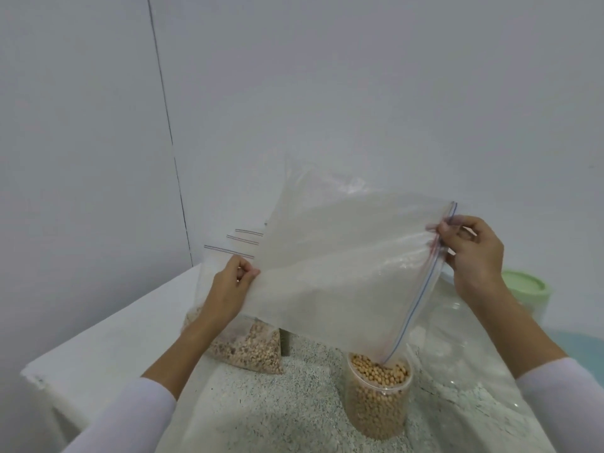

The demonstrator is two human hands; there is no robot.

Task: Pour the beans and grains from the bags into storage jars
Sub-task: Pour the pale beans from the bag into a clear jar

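Plain pale grey-white walls (359,93) fill the upper part of the view, and a thin dark vertical seam (166,125) runs down them at about ten o'clock. Below, from six o'clock outward, lies a speckled grey-white desk (287,397), with a smooth white ledge (130,328) bordering it at eight o'clock. The light is soft and even.

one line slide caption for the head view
Both hands hold an emptied zip bag tipped over a bean-filled jar, left hand at its base, right hand at the zipper.

A single head-worn camera looks forward and down, close over the speckled counter (294,403).
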